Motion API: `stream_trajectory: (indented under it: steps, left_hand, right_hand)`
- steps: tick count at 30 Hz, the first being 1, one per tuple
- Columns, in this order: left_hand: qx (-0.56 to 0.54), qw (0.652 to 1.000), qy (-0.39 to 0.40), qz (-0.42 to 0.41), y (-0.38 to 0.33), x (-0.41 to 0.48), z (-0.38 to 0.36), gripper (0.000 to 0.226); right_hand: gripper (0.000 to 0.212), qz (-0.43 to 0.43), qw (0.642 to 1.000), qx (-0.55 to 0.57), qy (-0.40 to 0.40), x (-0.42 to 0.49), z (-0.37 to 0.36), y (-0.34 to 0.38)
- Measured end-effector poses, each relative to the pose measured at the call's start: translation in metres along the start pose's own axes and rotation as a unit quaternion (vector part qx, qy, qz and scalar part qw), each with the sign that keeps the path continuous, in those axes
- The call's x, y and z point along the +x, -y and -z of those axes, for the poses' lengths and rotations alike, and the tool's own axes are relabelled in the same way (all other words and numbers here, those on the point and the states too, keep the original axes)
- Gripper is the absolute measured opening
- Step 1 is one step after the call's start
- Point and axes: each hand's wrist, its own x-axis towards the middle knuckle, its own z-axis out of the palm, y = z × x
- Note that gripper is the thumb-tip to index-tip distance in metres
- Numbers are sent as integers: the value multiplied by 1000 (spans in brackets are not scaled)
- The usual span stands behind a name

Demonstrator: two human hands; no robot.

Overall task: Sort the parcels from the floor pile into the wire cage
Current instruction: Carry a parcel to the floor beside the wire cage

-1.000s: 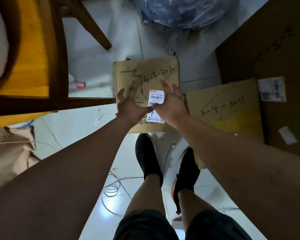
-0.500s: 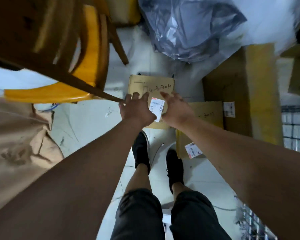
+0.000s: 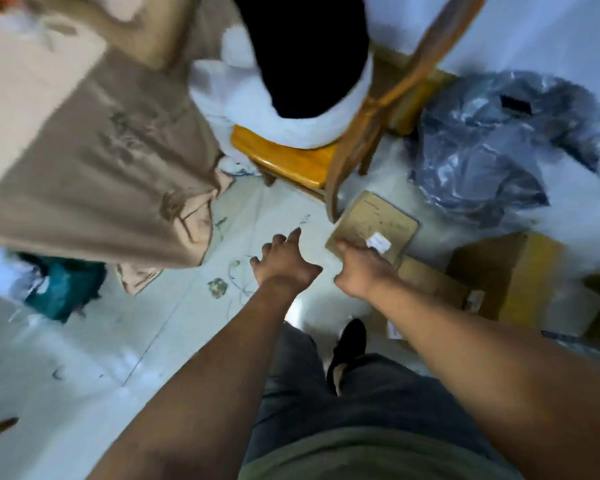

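A flat brown cardboard parcel [image 3: 368, 216] with a white label lies on the white floor beside a chair leg. The fingertips of my right hand [image 3: 362, 268] reach onto its near left corner; blur hides whether they grip it. To the left, my left hand [image 3: 284, 263] hovers over bare floor, off the parcel, with fingers spread and nothing in it. More cardboard parcels [image 3: 513, 282] lie to the right of my right arm. The wire cage is not in view.
A wooden chair [image 3: 291, 161] with a yellow seat carries a white and black bundle [image 3: 291, 98]. A large beige sack [image 3: 101, 161] fills the left. A grey plastic bag [image 3: 482, 147] lies at the right, a teal bag [image 3: 63, 292] at the far left.
The view has swung left and risen. My left hand has come off the parcel and moved left over the floor. My right hand has slid to the parcel's near corner.
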Motion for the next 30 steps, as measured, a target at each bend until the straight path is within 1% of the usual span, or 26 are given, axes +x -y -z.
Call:
stream_trajectory:
  steps: [3, 6, 9, 14, 22, 27, 30]
  left_hand:
    - [-65, 996, -14, 65, 63, -39, 11, 93]
    - [-123, 983, -31, 133, 134, -77, 9, 90]
    - [-191, 959, -48, 202, 204, -118, 2, 86]
    - [-257, 916, -82, 297, 307, -185, -12, 87]
    - [-310, 864, -89, 388, 430, -259, -32, 83]
    - [-324, 844, -70, 422, 480, -264, -31, 81]
    - [-328, 834, -79, 436, 500, -253, -19, 79]
  right_hand:
    - [80, 53, 996, -68, 32, -28, -26, 67]
    - [79, 121, 982, -133, 53, -52, -56, 130]
    - [79, 179, 962, -190, 75, -68, -88, 186]
    - [80, 254, 919, -283, 104, -91, -148, 278]
    - [82, 351, 864, -333, 141, -121, -238, 401]
    - [86, 380, 832, -366, 169, -109, -258, 447]
    - [87, 397, 817, -380, 178, -92, -255, 475]
